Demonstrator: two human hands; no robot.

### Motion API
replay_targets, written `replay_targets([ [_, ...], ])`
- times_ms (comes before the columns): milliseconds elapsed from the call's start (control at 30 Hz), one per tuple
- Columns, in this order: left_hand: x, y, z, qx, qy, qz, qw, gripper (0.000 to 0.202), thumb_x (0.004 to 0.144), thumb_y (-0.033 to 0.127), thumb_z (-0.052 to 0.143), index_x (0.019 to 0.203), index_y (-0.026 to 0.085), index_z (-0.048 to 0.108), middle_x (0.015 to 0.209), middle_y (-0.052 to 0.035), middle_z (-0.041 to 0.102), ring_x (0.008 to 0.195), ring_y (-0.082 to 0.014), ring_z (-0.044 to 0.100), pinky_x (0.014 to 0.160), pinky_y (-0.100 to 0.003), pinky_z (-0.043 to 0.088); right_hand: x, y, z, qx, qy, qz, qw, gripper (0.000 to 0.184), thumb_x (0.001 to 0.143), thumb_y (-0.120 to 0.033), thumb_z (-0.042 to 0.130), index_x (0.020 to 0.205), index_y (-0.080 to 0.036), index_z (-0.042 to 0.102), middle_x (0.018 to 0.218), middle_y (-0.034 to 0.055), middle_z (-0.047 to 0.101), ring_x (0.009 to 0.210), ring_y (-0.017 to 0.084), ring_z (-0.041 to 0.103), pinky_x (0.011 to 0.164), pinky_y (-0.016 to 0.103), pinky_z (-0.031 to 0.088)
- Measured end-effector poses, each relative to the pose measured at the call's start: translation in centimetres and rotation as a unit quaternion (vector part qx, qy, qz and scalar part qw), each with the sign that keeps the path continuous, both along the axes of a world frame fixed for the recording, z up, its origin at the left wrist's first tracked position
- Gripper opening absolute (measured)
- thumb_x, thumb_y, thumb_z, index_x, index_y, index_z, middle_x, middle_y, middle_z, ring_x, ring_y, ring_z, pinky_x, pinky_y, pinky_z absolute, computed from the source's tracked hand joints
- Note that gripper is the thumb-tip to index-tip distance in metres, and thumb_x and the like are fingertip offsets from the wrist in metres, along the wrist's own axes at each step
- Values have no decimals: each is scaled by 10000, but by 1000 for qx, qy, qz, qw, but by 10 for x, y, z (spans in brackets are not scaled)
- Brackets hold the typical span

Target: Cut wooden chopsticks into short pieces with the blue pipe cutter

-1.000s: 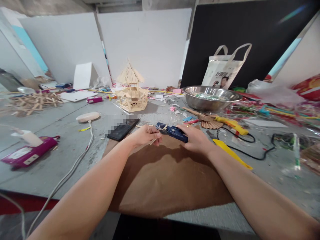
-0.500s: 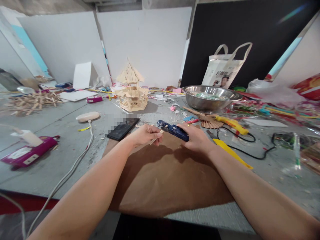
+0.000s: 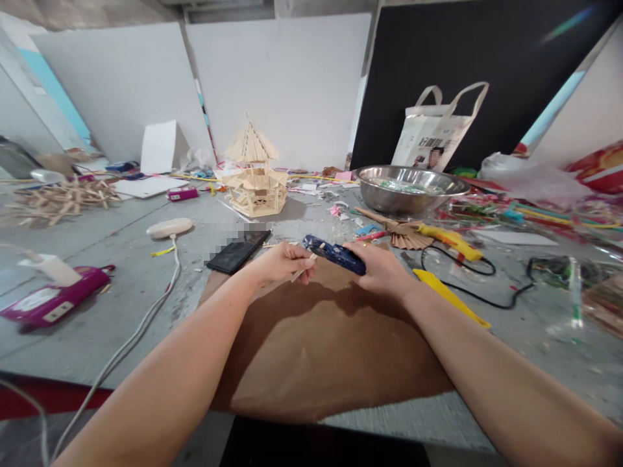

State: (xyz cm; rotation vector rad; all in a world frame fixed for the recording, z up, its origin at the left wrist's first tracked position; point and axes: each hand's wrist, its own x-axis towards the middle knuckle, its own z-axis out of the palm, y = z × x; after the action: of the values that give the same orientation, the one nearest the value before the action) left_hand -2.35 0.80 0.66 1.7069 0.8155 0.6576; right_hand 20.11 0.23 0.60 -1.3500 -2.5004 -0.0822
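Wooden stick — pinched in the left hand above the brown sheet, near its far edge, and beside the nose of the blue hand tool gripped by the right hand — likely calls for a steady pinch and careful alignment.

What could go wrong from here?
The blue tool in the right grip sits close to the left grip; a slip could jab it. The thin stick pinched there could snap or twist. The black phone lies near the left grip and might get knocked.
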Motion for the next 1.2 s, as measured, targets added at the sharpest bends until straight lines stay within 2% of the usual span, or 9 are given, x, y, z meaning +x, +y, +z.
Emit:
replay_targets([
  [500,-1,2,-2,-2,1,4,1000,298,693,383,517,670,92,574,626,-48,589,519,-82,527,553,-227,413,-2,0,-2,13,-10,-12,1000,485,586,-183,483,1068,-214,447,1037,49,562,908,211,518,709,279,378],
  [900,1,1,1,14,-3,34,999,278,697,364,510,641,94,537,581,-19,554,485,-65,494,533,-216,383,-10,-2,-1,-20,-23,-60,998,428,598,-203,478,1025,-212,454,912,51,602,778,215,556,622,273,368],
  [1067,9,-1,0,48,1,80,996,251,721,356,461,729,110,510,583,17,490,438,-37,406,463,-188,323,-13,-1,-3,-18,-22,-80,996,366,619,-239,462,983,-195,463,847,71,608,731,229,560,586,285,358],
  [1133,14,-1,-2,99,16,127,987,238,717,334,461,812,121,510,590,33,463,452,-37,372,472,-185,308,-14,-1,-2,-15,-16,-89,996,341,627,-250,455,964,-193,464,836,72,608,726,230,560,579,286,355],
  [1200,19,-2,-5,178,47,203,962,242,685,306,500,858,138,511,593,42,445,497,-49,366,509,-188,305,-15,-3,-2,-13,-10,-95,995,329,632,-250,449,956,-196,460,827,68,606,722,227,559,575,284,352],
])
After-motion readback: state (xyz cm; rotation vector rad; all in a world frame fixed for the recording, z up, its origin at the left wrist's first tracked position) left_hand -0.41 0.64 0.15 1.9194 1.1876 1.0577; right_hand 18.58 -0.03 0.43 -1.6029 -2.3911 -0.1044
